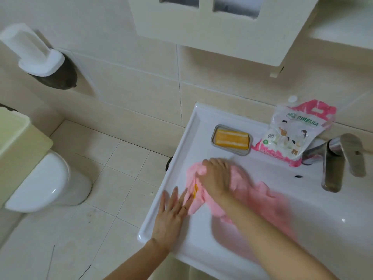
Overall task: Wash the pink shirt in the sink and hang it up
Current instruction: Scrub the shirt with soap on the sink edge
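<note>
Right hand (217,175) sits on the pink shirt (261,197), fingers curled over a bunch of it on the left ledge of the sink (193,136). The shirt's length trails right from there into the basin. Left hand (171,214), flat with fingers straight, touches the shirt's left edge, forearm reaching in from below.

Bright, diffuse light; apparently motion-blurred centre.

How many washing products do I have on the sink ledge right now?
2. A soap bar in its dish at the back of the sink, and a detergent pouch right of it, beside the tap. Others may sit out of frame.
</note>
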Demonstrator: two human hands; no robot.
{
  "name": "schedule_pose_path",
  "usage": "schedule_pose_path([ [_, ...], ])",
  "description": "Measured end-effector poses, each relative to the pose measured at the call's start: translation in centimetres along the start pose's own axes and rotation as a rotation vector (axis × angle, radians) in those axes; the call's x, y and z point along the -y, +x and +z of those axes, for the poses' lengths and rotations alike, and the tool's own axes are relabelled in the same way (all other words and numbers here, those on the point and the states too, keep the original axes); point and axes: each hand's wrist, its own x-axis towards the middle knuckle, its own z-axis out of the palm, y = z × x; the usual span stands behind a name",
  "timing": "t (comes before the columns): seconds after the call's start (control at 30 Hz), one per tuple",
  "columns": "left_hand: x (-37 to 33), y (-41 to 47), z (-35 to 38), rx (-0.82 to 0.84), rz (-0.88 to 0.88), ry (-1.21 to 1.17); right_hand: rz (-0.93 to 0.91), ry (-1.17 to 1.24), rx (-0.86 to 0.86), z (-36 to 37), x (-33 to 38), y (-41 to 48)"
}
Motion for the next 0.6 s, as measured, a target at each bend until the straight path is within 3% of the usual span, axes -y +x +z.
schedule_pose_path([
  [0.13,0.0,0.1,0.2,-0.028,0.03,-0.011,-0.332,-0.001,-0.047,1.0,1.1,-4.2],
  [0.17,0.0,0.1,-0.1,-0.018,0.026,-0.009,-0.288,-0.039,-0.029,0.9,-0.3,-2.1],
  [0.23,0.0,0.1,-0.3,-0.025,0.004,-0.007,-0.03,-0.06,-0.138,0.1,-2.1,2.5],
  [0.3,0.0,-0.1,0.1,-0.046,0.018,-0.019,0.057,-0.066,-0.009,-0.3,-0.5,1.8],
  [0.33,0.1,-0.2,0.2,-0.062,0.03,-0.03,-0.046,-0.067,0.057,-0.1,0.9,-0.2],
  [0.4,0.2,-0.1,0.4,-0.091,0.041,-0.033,-0.349,-0.142,-0.007,1.4,1.7,-3.7],
  [0.43,0.2,0.0,0.3,-0.093,0.039,-0.027,-0.391,-0.136,0.022,1.1,1.0,-3.2],
  [0.47,0.2,0.1,0.0,-0.084,0.029,-0.023,-0.32,-0.154,0.076,0.7,-0.2,-1.3],
  [0.53,0.1,0.2,-0.3,-0.081,0.02,-0.011,-0.074,-0.151,-0.063,0.3,-2.0,2.4],
  [0.6,0.2,0.1,0.0,-0.11,0.038,-0.016,-0.01,-0.101,0.035,-0.5,-0.1,1.0],
])
